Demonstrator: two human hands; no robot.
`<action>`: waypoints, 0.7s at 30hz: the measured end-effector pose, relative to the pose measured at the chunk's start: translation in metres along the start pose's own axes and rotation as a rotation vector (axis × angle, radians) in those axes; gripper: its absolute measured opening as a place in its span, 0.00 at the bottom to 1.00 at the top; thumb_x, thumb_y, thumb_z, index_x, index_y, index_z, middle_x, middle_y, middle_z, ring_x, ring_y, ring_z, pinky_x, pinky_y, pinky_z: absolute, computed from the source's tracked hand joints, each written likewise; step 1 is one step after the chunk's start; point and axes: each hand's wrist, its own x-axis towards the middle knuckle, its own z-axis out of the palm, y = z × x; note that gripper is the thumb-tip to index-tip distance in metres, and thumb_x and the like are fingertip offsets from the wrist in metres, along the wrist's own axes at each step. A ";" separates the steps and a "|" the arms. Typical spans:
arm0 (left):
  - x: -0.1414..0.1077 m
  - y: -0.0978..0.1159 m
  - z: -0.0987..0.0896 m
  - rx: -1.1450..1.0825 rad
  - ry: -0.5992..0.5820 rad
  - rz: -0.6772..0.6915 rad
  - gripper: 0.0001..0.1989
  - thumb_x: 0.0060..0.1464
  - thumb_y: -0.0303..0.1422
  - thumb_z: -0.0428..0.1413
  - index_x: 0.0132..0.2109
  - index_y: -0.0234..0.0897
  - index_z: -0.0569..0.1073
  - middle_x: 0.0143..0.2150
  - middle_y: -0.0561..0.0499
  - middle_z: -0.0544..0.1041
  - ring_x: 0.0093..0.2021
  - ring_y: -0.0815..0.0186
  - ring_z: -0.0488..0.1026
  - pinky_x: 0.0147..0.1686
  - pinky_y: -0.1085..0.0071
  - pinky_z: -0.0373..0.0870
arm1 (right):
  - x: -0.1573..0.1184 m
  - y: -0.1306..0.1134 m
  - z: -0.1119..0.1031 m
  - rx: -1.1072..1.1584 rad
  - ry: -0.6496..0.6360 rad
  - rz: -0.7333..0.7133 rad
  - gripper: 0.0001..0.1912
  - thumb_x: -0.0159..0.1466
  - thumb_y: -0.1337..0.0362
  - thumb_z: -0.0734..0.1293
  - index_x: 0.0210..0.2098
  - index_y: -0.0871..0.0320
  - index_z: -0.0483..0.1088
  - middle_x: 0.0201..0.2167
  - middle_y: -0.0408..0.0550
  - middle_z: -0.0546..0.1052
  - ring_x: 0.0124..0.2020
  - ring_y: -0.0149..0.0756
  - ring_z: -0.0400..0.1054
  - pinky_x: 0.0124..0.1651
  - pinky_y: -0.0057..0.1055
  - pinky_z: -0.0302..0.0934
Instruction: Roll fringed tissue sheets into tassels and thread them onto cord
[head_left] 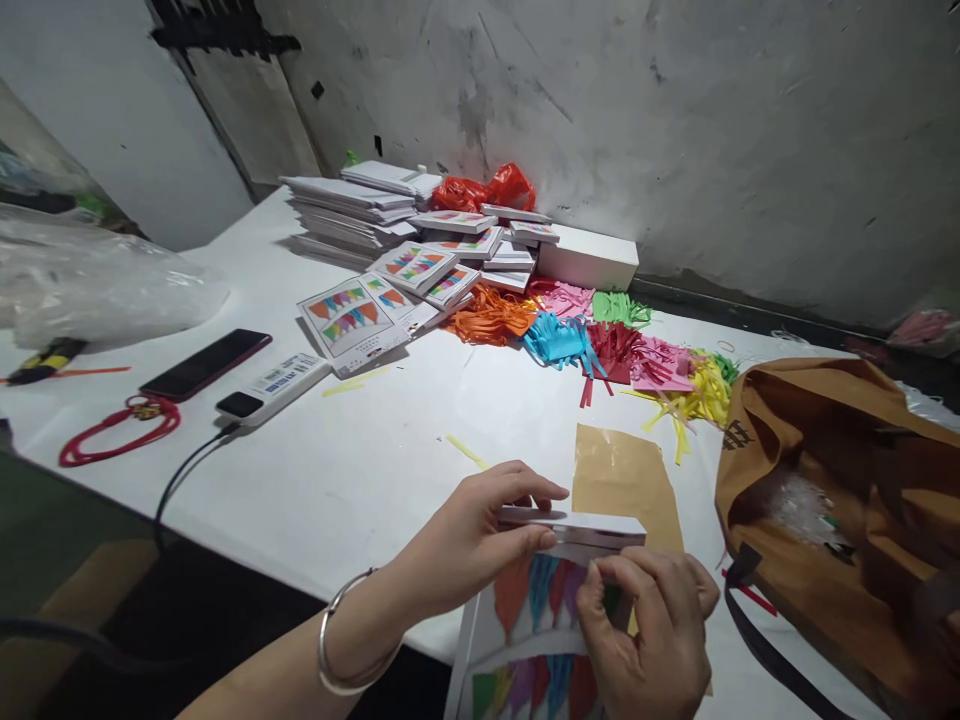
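A flat white box (517,640) printed with coloured tassels lies near the front edge, its narrow white end facing up and away. My left hand (495,520) pinches that end between thumb and fingers; a silver bangle circles the wrist. At the right of the same end, my right hand (652,620) has its fingers curled with thumb and forefinger together; whether something small is between them I cannot make out. Beneath and behind the box lies a brown paper sheet (622,470).
Bunches of coloured tassels (559,340), printed boxes (352,315) and white stacks (352,215) stand toward the wall. An open brown bag (825,400) is at right. A phone (206,363), a cabled white device (274,388) and clear plastic (97,280) lie at left.
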 end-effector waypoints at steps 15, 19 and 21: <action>-0.001 -0.001 0.000 0.026 0.010 -0.035 0.13 0.54 0.32 0.63 0.48 0.40 0.78 0.43 0.48 0.76 0.42 0.62 0.75 0.40 0.68 0.73 | 0.015 0.017 -0.018 0.082 0.005 0.004 0.07 0.66 0.73 0.66 0.34 0.55 0.71 0.29 0.44 0.70 0.32 0.35 0.65 0.43 0.41 0.56; -0.002 -0.003 0.003 -0.039 0.027 -0.088 0.18 0.51 0.30 0.65 0.50 0.39 0.76 0.41 0.49 0.77 0.41 0.62 0.74 0.38 0.69 0.73 | 0.025 0.016 -0.020 0.141 -0.152 -0.209 0.18 0.65 0.75 0.65 0.54 0.56 0.73 0.39 0.51 0.73 0.44 0.42 0.66 0.49 0.45 0.57; -0.003 -0.003 0.005 -0.081 0.024 -0.099 0.20 0.49 0.28 0.65 0.51 0.40 0.76 0.42 0.50 0.78 0.42 0.62 0.74 0.40 0.68 0.74 | 0.032 0.013 -0.017 0.158 -0.232 -0.217 0.16 0.67 0.75 0.65 0.52 0.57 0.73 0.38 0.49 0.74 0.43 0.41 0.66 0.49 0.44 0.55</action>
